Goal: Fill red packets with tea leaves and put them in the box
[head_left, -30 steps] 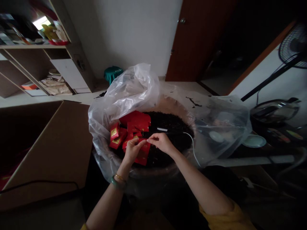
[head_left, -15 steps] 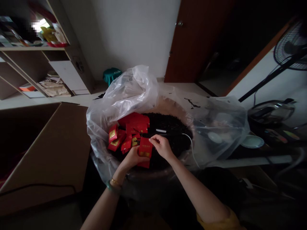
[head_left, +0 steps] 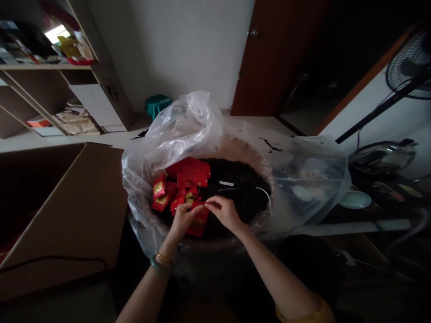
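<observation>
While our left hand (head_left: 182,220) pinched a red packet (head_left: 201,217) over dark loose material (head_left: 244,172), our right hand (head_left: 226,213) pinched its edge, work seemingly needing light, steady pressure.

And there it was, the wide round container (head_left: 240,150) lined with clear plastic sheeting (head_left: 183,134), carrying a bed of dark, loose, shredded material (head_left: 235,172)! Over on its left lay a huddle of small red packets with gold labels (head_left: 159,187), with larger red paper pieces (head_left: 192,173) just behind them. Out to the right, a short white strip (head_left: 226,183) lay flat, and a thin white cord (head_left: 266,193) curved towards the container's side.
</observation>
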A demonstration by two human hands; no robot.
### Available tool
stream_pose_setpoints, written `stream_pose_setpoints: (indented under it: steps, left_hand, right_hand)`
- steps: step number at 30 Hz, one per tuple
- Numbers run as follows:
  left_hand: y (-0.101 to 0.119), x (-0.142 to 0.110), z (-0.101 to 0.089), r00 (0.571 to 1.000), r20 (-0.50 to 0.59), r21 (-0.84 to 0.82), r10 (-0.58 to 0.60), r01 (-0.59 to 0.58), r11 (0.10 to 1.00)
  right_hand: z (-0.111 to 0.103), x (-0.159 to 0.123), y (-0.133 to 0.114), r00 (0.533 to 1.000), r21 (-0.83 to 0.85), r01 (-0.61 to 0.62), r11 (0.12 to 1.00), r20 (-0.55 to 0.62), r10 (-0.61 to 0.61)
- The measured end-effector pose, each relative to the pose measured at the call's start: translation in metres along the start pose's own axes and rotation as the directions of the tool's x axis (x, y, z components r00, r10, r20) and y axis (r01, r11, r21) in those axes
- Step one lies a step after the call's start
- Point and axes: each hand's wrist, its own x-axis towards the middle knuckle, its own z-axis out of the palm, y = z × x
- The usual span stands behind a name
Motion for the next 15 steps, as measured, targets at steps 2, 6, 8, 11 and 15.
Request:
stream_pose_setpoints:
  steps: [2,6,8,11,15]
  left_hand:
    - [0.003,0.000,-0.001,1.000,0.003,-0.010,0.012,-0.012,1.000]
    - [0.007,-0.001,-0.001,0.997,0.053,-0.063,-0.049,0.053,0.997]
    - [0.004,-0.002,-0.001,0.984,0.111,-0.113,-0.136,0.149,0.982]
    - [-0.001,-0.002,-0.001,0.971,0.103,-0.134,-0.217,0.229,0.964]
    - [-0.002,-0.001,-0.002,0.976,0.020,-0.115,-0.219,0.220,0.969]
  right_hand:
    - [0.000,0.002,0.001,0.996,0.041,-0.081,0.996,0.040,0.080]
    - [0.003,0.003,-0.002,0.992,0.045,-0.127,0.991,0.019,0.126]
    - [0.006,0.003,-0.003,0.992,0.047,-0.129,0.991,-0.009,0.130]
    - [0.007,0.003,0.002,0.983,0.070,-0.180,0.981,0.037,0.177]
    - [-0.002,0.007,0.021,0.979,0.028,-0.205,0.978,0.006,0.205]
